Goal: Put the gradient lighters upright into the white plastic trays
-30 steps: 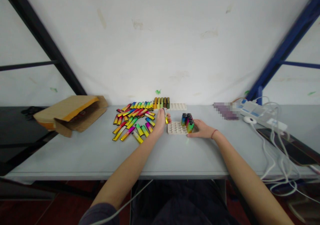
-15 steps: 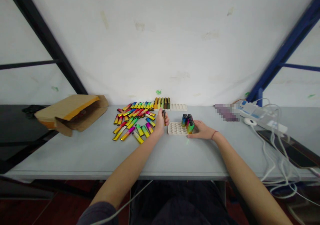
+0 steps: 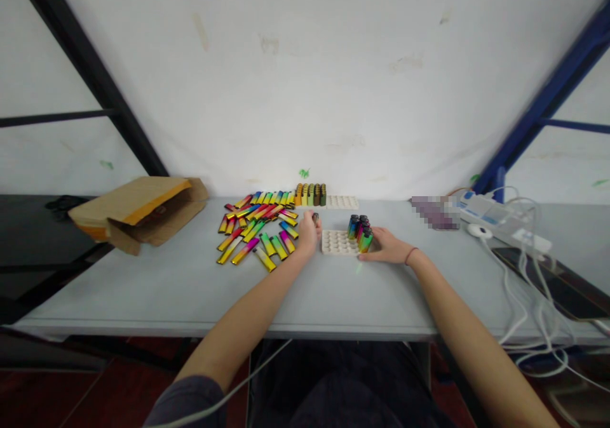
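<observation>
My left hand point(image 3: 309, 232) is closed around a lighter whose dark top point(image 3: 315, 217) pokes out above the fingers; the rest of it is hidden. Just to the right lies a white holed tray point(image 3: 336, 242), with several rainbow-coloured lighters point(image 3: 359, 227) upright in its right-hand part. My right hand point(image 3: 386, 246) grips the tray's right end, thumb at the front corner and fingers behind the lighters. Left of my left hand, many shiny gradient-coloured lighters point(image 3: 255, 228) lie loosely spread on the table.
Against the wall stand rows of upright gold and green lighters point(image 3: 311, 194) beside a second white tray point(image 3: 342, 202). An open cardboard box point(image 3: 138, 212) lies at the left. To the right are a power strip point(image 3: 505, 221), white cables point(image 3: 521, 294) and a dark phone-like slab point(image 3: 553, 282).
My left hand has dipped slightly and turned, so less of its lighter shows. My right hand stays at the tray's end. The whole view has shifted a little.
</observation>
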Demonstrator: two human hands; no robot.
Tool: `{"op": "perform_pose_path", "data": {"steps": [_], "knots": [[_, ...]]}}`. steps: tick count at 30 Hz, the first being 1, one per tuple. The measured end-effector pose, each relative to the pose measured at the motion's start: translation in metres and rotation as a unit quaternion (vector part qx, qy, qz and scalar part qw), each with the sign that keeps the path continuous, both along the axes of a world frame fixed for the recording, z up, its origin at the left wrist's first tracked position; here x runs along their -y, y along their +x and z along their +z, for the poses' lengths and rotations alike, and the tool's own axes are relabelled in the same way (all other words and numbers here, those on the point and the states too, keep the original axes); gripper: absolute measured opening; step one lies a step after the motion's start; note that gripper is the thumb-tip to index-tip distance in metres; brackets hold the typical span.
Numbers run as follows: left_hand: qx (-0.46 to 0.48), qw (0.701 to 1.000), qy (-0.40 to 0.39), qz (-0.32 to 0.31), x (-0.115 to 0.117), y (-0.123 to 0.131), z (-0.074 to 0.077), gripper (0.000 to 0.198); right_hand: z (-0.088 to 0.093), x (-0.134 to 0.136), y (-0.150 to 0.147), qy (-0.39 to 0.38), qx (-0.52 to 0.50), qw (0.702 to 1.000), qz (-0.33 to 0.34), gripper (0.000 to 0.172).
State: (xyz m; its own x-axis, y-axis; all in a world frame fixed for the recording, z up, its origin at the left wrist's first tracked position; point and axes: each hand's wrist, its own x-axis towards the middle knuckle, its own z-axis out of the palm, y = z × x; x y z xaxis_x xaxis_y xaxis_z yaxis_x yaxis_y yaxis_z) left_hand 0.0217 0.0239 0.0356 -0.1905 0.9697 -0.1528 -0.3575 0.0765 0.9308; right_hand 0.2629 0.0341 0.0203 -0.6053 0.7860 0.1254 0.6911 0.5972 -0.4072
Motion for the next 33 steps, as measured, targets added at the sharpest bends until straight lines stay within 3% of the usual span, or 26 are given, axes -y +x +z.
{"op": "perform_pose_path", "data": {"steps": [10, 21, 27, 33], "knots": [[0.026, 0.999, 0.001, 0.027, -0.0028, -0.0006, -0.0029, 0.037, -0.0018, -0.0011, 0.0006, 0.007, -0.014, 1.0, -0.003, 0.069], [0.039, 0.999, -0.002, 0.026, -0.0026, -0.0028, -0.0011, 0.052, -0.0014, -0.0004, 0.0006, 0.002, -0.008, 1.0, -0.006, 0.073], [0.037, 0.999, -0.005, 0.006, -0.0025, -0.0027, -0.0007, 0.042, -0.0022, -0.001, 0.0011, 0.009, -0.007, 1.0, -0.007, 0.072], [0.043, 0.998, -0.016, 0.031, -0.001, -0.0012, 0.0009, 0.04, -0.0008, -0.0006, 0.0003, 0.0, -0.002, 1.0, -0.007, 0.075]]}}
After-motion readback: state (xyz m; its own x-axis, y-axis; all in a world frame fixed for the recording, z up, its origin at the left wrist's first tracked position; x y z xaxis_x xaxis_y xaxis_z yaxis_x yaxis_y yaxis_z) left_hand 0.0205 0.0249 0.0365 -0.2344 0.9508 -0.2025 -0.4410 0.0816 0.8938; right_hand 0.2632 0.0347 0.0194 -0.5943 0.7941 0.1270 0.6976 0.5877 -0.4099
